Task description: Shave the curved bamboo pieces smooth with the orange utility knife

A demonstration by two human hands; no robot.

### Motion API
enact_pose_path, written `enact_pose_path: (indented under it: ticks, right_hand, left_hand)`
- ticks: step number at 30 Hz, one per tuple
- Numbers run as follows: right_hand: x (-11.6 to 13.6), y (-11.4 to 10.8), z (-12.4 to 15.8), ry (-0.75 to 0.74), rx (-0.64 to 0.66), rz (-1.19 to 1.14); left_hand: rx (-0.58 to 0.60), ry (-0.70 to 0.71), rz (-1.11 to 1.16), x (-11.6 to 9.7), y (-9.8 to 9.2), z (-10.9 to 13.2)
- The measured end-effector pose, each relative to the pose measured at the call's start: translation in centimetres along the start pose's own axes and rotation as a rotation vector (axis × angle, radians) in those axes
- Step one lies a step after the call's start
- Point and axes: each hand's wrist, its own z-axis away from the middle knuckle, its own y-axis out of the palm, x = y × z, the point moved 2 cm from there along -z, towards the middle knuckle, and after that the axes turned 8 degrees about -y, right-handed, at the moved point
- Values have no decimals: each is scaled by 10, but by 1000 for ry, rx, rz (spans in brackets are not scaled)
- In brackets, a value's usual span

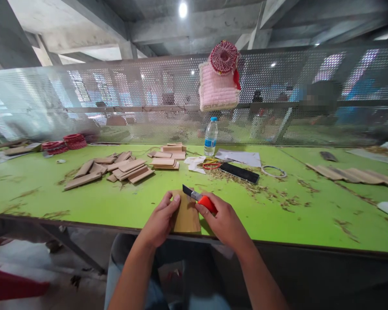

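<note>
My left hand [162,218] grips the left edge of a flat tan wooden piece [185,217] near the table's front edge, thumb on top. In my right hand [224,217] is a utility knife [207,203] with a red-orange handle, fingers closed round it. Its dark blade [187,190] points up and left over the far end of the wooden piece; I cannot tell whether it touches. Beyond my left hand lies a loose pile of similar wooden pieces [129,170], with smaller stacks [164,162] to its right.
Wood shavings [265,189] litter the green table [116,204]. Behind my right hand are a black phone [239,172], a water bottle [211,137], papers [242,156] and a white ring [273,172]. Curved tan pieces [355,174] lie right. A perforated metal screen [132,99] bounds the back, holding a pink cushion [218,88].
</note>
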Motion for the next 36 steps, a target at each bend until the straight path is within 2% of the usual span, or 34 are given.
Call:
enact_pose_path:
  ticks: [6, 13, 21, 24, 28, 36]
  right_hand:
    - [0, 0, -1, 3, 13, 6]
    - [2, -1, 0, -3, 43, 0]
    - [2, -1, 0, -15, 71, -25]
    - [2, -2, 0, -14, 53, -37]
    - [0, -4, 0, 60, -32, -47]
    - [-3, -3, 0, 108, -56, 10]
  left_hand:
    - [28, 2, 6, 1, 2, 2]
    - [39, 57, -325, -6, 4, 9]
    - [-15, 125, -448, -7, 12, 11]
    - [-59, 139, -437, -6, 12, 10]
    - [-129, 120, -349, -5, 6, 7]
    - [-50, 94, -3, 1, 0, 0]
